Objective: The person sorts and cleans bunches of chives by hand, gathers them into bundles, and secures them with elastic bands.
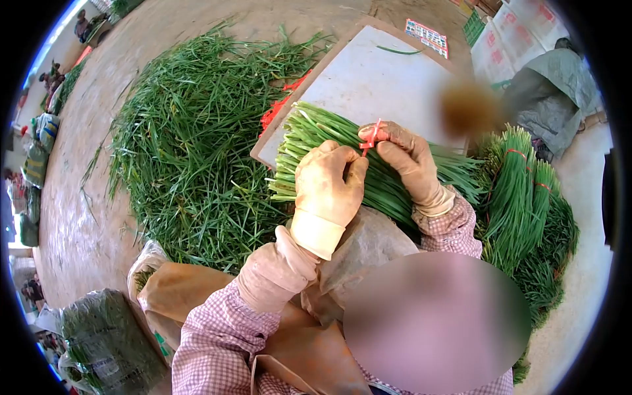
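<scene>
A thick bundle of green leafy stalks lies across a pale board with a brown edge, its cut ends towards the left. Around its middle runs a red tie. My left hand, in a pale glove, is closed at the tie's lower part, thumb and fingers pressed together. My right hand, also gloved, pinches the tie's upper part between thumb and forefinger, its palm over the bundle.
Loose green stalks form a large heap on the floor at left. Tied bundles are piled at right, below a grey-green sheet. A wrapped green bale stands lower left. People are far off at upper left.
</scene>
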`<state>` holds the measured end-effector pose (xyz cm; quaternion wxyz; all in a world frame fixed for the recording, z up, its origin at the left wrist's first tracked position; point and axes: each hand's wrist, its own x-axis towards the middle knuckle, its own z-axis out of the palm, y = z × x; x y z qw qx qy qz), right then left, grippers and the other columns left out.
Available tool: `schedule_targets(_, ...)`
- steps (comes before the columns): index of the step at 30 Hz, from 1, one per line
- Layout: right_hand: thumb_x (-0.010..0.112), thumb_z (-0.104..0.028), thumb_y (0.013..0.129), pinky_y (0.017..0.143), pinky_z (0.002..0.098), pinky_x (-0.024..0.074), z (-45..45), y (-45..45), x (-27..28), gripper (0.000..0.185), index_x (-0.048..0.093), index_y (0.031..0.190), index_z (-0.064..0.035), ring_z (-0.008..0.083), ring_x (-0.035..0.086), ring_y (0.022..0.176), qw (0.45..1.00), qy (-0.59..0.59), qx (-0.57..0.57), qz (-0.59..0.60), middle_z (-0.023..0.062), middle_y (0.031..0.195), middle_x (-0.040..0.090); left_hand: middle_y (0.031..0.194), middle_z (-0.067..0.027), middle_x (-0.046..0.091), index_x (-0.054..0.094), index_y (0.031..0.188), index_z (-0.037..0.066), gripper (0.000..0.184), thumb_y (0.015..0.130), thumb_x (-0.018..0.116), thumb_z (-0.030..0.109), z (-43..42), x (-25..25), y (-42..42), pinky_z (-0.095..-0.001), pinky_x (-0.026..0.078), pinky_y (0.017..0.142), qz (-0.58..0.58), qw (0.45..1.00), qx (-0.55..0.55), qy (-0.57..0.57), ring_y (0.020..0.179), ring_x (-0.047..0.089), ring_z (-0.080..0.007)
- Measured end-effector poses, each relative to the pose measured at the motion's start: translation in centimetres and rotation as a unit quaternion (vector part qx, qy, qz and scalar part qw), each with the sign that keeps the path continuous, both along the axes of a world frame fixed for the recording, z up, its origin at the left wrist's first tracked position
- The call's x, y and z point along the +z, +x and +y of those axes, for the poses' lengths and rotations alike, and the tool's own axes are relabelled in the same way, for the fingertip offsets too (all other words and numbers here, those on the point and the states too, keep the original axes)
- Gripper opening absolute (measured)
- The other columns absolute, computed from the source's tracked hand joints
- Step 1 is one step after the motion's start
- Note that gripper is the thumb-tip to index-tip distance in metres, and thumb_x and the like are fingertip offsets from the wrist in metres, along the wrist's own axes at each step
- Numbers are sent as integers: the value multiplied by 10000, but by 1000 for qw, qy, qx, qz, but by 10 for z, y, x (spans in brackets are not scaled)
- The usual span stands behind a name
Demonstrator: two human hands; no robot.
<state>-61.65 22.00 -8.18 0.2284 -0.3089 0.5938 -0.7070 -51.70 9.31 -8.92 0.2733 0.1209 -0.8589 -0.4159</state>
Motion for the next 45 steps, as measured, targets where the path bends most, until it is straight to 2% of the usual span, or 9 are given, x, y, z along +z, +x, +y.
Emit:
schedule_targets(8,665,-93,877,810,258,462,-5,0,-8,102,644,920,-3,137,574,874,971,92,-66,212,68,945,634,711,-87,585,655,810,8,110,764,717,87,-3,4,4,-343,465,613,39,997,7,-71,659,586,-245)
schedule_targets(10,665,-74,870,784,257,470,-6,3,-8,97,645,927,1,138,580,843,966,106,-92,218,78,951,643,767,-52,630,667,856,14,85,800,708,62,-8,13,8,-277,469,570,82,988,20,126,647,587,-141)
schedule_targets(17,661,-37,859,728,261,488,-9,3,-9,108,651,950,21,149,599,786,961,129,-116,217,102,980,667,963,-67,637,701,918,100,172,747,714,82,-78,23,-5,-375,515,713,90,957,4,-277,847,618,-268)
schedule_targets(24,632,-52,848,694,275,493,-16,8,7,105,678,924,3,160,628,758,933,219,-136,250,91,871,681,802,-42,625,658,835,72,65,788,674,115,-97,-8,-25,-341,508,606,125,946,-54,-294,736,618,-218)
schedule_targets(29,594,-94,921,818,273,476,-3,-17,-16,208,658,1096,-3,133,590,891,951,243,-96,164,80,1040,662,889,-89,598,649,796,90,92,718,613,124,-83,-58,-54,-367,484,624,-87,885,-30,-456,824,580,-246)
schedule_targets(32,562,-201,969,834,249,438,19,-34,-14,290,630,1138,25,108,530,887,903,276,-104,311,43,1056,632,694,-113,536,556,701,35,51,745,577,48,-79,-37,-46,-412,458,624,168,985,-3,-34,698,551,-304)
schedule_targets(40,484,-282,1008,870,267,407,9,-40,-22,305,578,1007,9,150,522,918,915,269,-62,294,61,1036,618,842,-139,636,624,847,-8,149,745,655,95,-102,-23,-27,-366,497,694,169,976,6,137,751,616,-300)
schedule_targets(43,474,-285,1010,861,273,407,13,-36,-29,298,551,974,1,153,515,897,919,247,-74,299,66,1021,611,1089,-66,639,544,1193,20,338,937,533,240,-128,2,-5,-368,487,893,133,825,-63,546,1036,610,-237)
schedule_targets(45,468,-265,1015,853,273,409,13,-39,-34,291,556,1003,11,153,513,905,906,250,-83,332,75,1055,614,1211,-84,565,504,1262,41,413,941,521,301,-116,20,1,-379,403,979,27,896,-90,433,1147,525,-242)
